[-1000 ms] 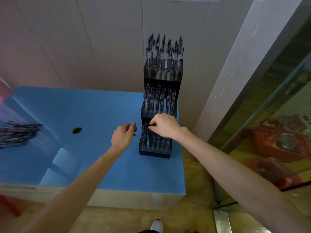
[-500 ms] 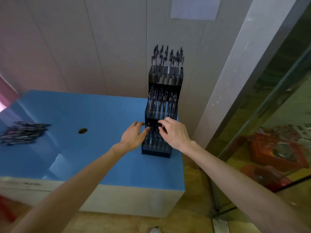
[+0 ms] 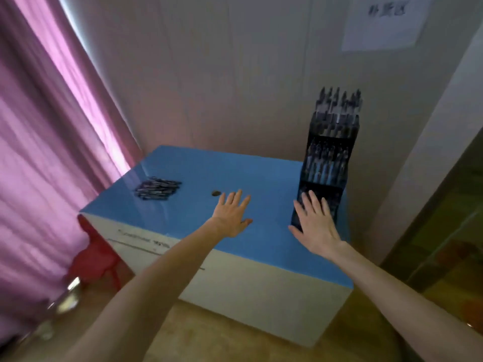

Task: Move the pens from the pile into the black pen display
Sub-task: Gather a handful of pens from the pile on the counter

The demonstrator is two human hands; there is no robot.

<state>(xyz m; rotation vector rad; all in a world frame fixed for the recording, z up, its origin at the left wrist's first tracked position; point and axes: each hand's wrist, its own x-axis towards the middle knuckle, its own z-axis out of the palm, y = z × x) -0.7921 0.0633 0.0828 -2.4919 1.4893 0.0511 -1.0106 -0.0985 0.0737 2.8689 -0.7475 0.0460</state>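
1. My left hand (image 3: 231,215) is flat and spread above the blue tabletop (image 3: 261,178), fingers straight and holding nothing, just right of a small dark round hole (image 3: 216,193) in the top.
2. My right hand (image 3: 315,226) is also spread flat and empty, fingers straight, in front of the lowest tier of the black pen display (image 3: 326,163); I cannot tell whether the fingertips touch it.
3. The display stands at the table's right end near the wall, three stepped tiers, each with pens standing upright in it.
4. The pile of pens (image 3: 157,188) lies loose on the left part of the tabletop, well apart from both hands and from the display.
5. A white sheet of paper (image 3: 384,22) hangs on the wall above the display with a few dark characters printed on it, too blurred to read.
6. There are faint dark marks on the table's white front panel (image 3: 261,283); I cannot read them either.
7. A pink curtain (image 3: 52,126) hangs at the left.
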